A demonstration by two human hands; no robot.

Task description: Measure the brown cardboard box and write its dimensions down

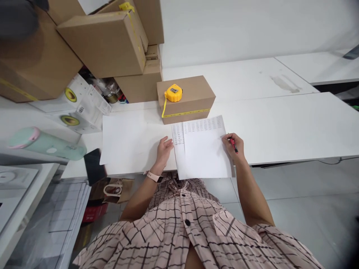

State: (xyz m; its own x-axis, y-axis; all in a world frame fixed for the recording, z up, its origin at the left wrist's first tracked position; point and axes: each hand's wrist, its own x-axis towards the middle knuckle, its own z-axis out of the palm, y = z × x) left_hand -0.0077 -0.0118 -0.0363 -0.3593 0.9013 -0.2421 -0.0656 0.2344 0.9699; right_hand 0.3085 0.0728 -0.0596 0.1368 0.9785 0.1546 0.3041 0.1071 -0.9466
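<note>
My right hand is closed around a red and black pen at the right edge of some printed sheets. Rows of small print run along the top and upper left of these sheets; the lower part is blank. Just left of them, my left hand rests at the table with its fingers apart, holding nothing. Behind the sheets stands a closed cardboard box with a yellow tape measure on top. The tape's yellow end hangs down over the box's front left corner.
A blank white sheet lies to the left, beside a dark phone and a mint-green bottle. Large cardboard boxes are stacked at the back left, near white boxes with avocado pictures. The white table stretches right.
</note>
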